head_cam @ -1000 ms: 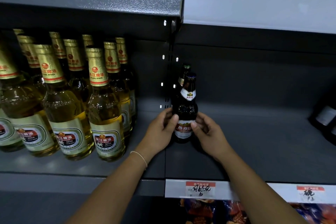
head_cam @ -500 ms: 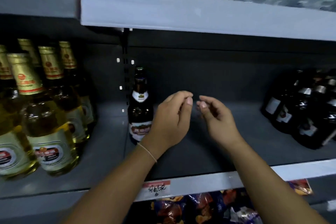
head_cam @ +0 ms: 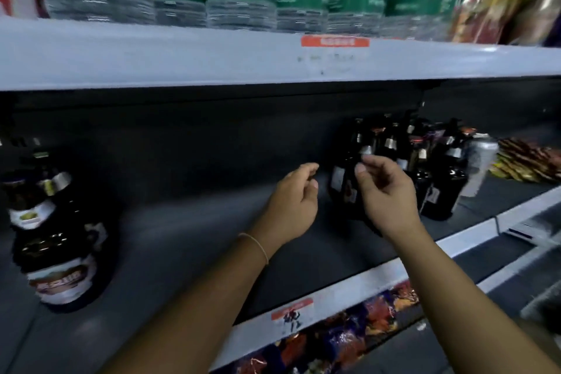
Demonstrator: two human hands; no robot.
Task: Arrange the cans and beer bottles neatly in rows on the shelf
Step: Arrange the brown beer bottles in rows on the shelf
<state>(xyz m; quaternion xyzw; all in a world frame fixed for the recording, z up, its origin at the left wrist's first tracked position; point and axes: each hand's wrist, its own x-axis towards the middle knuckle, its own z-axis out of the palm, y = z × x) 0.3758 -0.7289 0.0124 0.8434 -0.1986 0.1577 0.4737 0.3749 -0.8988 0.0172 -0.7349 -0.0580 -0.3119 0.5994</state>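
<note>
Two bare forearms, without sleeves, show in the head view. A thin, pale string-like band circles the wrist of the left hand. The right hand wears nothing visible: no ring, watch or glove on either hand.

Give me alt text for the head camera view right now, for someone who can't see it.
Two empty hands, left hand and right hand, reach toward a cluster of dark beer bottles on a dark shelf. A lone dark beer bottle stands far left; a silver can sits right of the cluster.
</note>
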